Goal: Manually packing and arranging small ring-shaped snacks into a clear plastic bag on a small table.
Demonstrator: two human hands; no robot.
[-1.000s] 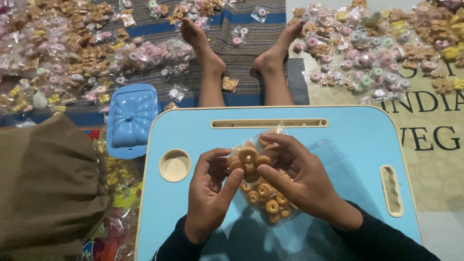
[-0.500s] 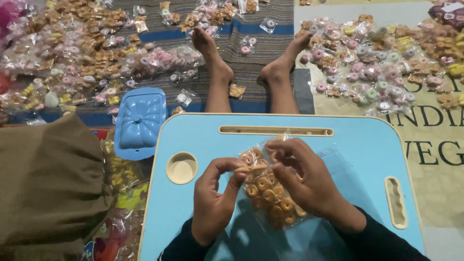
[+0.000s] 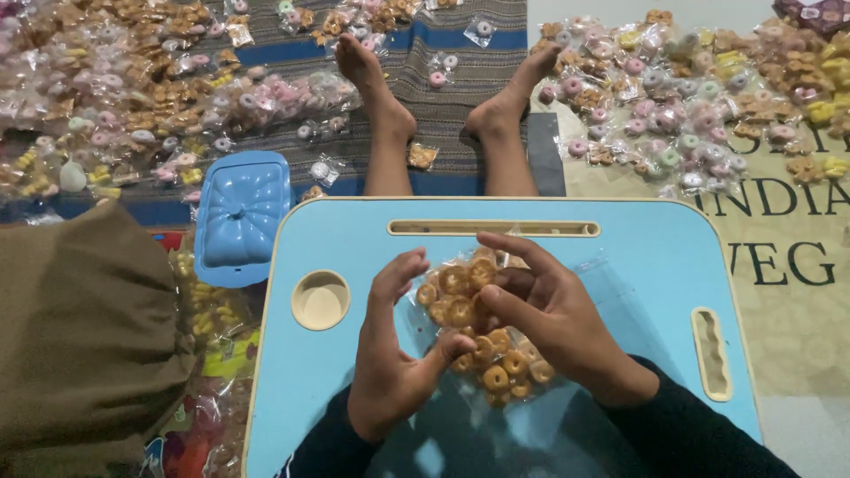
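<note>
Over the light-blue lap table (image 3: 637, 265), both hands close on a clear plastic bag of small golden ring-shaped snacks (image 3: 482, 341). Right hand (image 3: 549, 323) curls its fingers over the bag's top, gripping it. Left hand (image 3: 394, 354) has its fingers half spread, thumb pressing the bag's side. A blue lidded container (image 3: 241, 217) sits just beside the table's left edge.
</note>
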